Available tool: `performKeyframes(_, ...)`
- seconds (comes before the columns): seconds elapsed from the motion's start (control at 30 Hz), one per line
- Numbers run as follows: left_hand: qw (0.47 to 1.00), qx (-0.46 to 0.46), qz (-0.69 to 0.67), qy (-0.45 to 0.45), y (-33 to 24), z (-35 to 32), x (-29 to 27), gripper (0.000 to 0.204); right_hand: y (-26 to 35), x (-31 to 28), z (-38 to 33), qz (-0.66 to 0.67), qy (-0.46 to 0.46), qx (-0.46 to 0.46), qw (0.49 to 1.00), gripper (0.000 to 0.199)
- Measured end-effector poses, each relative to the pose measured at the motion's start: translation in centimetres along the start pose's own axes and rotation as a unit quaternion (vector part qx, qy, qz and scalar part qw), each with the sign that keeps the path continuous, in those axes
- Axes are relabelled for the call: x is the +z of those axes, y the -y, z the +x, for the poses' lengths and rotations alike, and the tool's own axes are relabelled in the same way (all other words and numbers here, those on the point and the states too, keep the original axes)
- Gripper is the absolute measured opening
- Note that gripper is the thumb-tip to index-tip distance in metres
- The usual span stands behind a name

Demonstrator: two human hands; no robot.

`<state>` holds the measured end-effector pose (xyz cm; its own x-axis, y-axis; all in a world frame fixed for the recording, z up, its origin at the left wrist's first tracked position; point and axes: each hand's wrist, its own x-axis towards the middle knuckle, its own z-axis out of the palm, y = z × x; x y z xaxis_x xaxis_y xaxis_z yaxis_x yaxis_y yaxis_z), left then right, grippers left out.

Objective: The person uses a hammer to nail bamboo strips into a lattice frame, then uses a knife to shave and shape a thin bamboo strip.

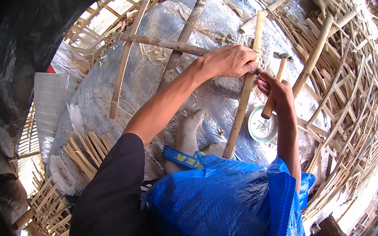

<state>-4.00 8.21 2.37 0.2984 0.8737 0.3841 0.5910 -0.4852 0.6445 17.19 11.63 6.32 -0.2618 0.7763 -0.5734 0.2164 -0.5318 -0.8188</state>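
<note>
"Looking down, where does the pale slat (241,105) lie?"

"At the fingertips of the left hand (233,61) and the right hand (279,91), its long axis running far to near, the near end leaning left. The brown pole (160,43) comes in from the left, roughly square to it; the left hand hides where they would meet."

"And the hands?"

"Close together. The left's fingertips bunch against the slat; whatever they pinch, I can't tell. The right, just beside the slat, has the hammer (270,103) tucked in its grip, head pointing away."

"Which is nearer the round dish (262,140)?"

"The right."
</note>
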Motion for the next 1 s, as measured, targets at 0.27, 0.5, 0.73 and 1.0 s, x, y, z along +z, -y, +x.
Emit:
performKeyframes(0.27, 0.998, 0.032, -0.039, 0.031, 1.9, 0.7, 1.0, 0.027, -0.5, -0.5, 0.4, -0.005, 0.014, 0.005, 1.0, 0.042)
performKeyframes(0.5, 0.994, 0.103, -0.006, -0.018, 3.0, 1.1, 1.3, 0.027, -0.5, -0.5, 0.8, 0.018, 0.006, 0.006, 1.0, 0.036)
performKeyframes(0.73, 0.996, 0.013, -0.006, 0.085, 1.2, 2.3, 0.1, 0.027, -1.1, -1.1, 1.4, 0.017, 0.009, 0.002, 1.0, 0.038)
performKeyframes(1.0, 0.998, 0.055, 0.017, -0.008, -0.4, 1.8, 0.8, 0.02, -1.4, -1.8, 1.5, 0.032, 0.019, 0.012, 0.999, 0.036)
